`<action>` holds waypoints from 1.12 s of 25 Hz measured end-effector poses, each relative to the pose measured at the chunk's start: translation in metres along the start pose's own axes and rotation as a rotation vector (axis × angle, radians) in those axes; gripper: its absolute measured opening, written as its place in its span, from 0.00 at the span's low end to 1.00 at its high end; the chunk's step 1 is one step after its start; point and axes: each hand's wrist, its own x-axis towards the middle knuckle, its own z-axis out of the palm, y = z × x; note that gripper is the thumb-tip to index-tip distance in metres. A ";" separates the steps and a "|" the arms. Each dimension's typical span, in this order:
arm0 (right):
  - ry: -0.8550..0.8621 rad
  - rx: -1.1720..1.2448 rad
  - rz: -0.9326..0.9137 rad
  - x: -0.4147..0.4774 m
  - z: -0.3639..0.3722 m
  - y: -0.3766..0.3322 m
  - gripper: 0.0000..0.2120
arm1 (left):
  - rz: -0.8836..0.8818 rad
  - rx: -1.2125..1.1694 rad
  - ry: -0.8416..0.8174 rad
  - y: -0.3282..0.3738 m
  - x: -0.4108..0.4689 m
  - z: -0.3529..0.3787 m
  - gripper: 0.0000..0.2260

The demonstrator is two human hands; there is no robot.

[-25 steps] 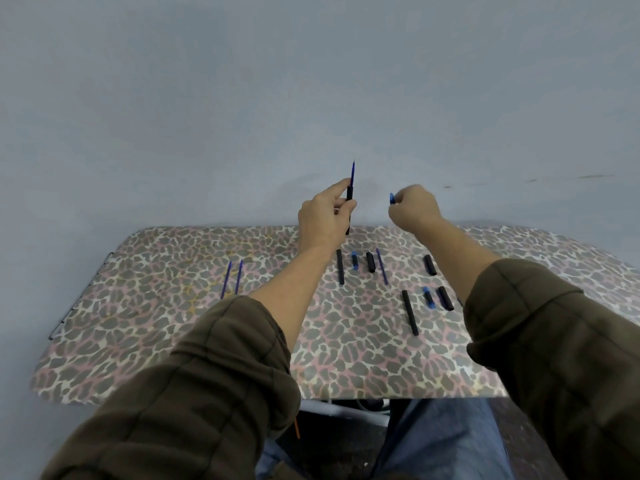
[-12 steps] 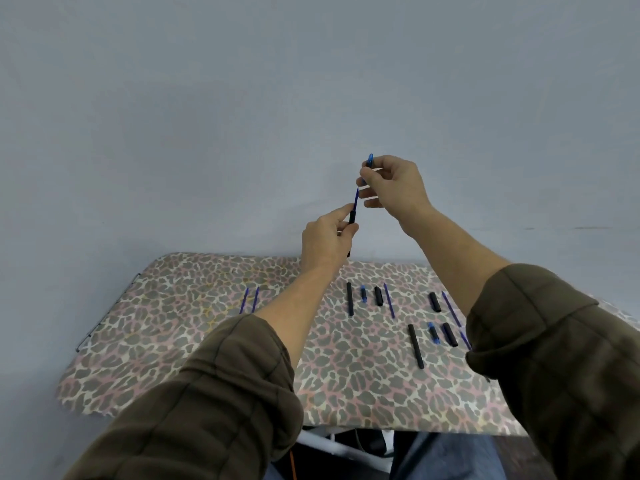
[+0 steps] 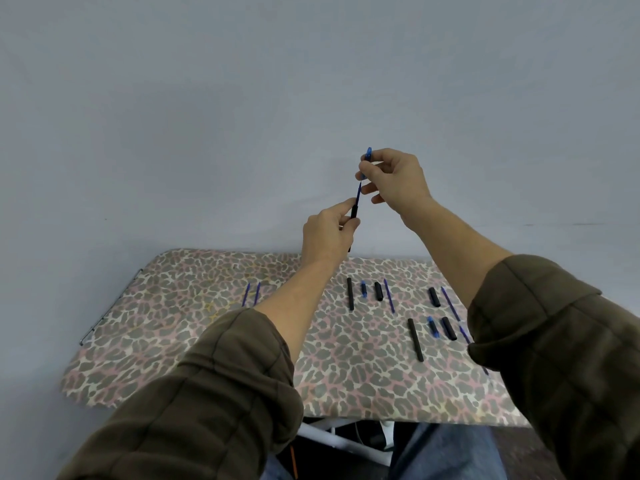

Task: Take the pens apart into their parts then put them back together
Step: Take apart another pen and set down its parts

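Black plastic shows in the pinch of the left hand (image 3: 327,233). Its thumb and forefinger grip the held barrel (image 3: 354,213), upright in the air above the far edge of the leopard-print board (image 3: 194,341). A thin blue held refill (image 3: 358,192) sticks up out of it. The right hand (image 3: 394,181), higher above that same edge, pinches a blue tip piece (image 3: 368,156) at the refill's top between thumb and forefinger, its other fingers loosely curled. Those fingers hide where tip and refill meet.

Lying on the board I count two long barrels (image 3: 350,294) (image 3: 415,339), three short caps (image 3: 378,291) (image 3: 434,296) (image 3: 449,328), two small blue tips (image 3: 363,289) (image 3: 433,328) and five loose refills (image 3: 246,295) (image 3: 257,293) (image 3: 389,301) (image 3: 450,304) (image 3: 464,332). Two of the refills lie side by side on the board's left half, well apart from everything else. All the other parts sit on its right half, in a far row and a near row.

The left forearm (image 3: 294,306) crosses the board's middle between the two groups. The right sleeve (image 3: 554,358) covers the board's right edge and cuts off the lower end of the nearest refill, so its full length cannot be seen. The left sleeve (image 3: 207,393) hides part of the near edge.

Behind the board's far edge stands a plain grey wall (image 3: 207,116). Below its near edge are a white frame tube (image 3: 332,441) and blue jeans (image 3: 446,452).
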 end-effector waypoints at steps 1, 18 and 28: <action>-0.007 -0.009 0.001 0.000 0.000 0.000 0.07 | 0.002 0.002 0.000 0.000 0.000 0.000 0.18; -0.113 -0.150 0.016 -0.005 0.009 0.002 0.07 | 0.001 0.022 -0.001 -0.008 0.002 -0.003 0.18; -0.116 -0.173 0.026 -0.007 0.011 0.013 0.05 | 0.016 0.035 -0.008 -0.005 0.001 -0.006 0.18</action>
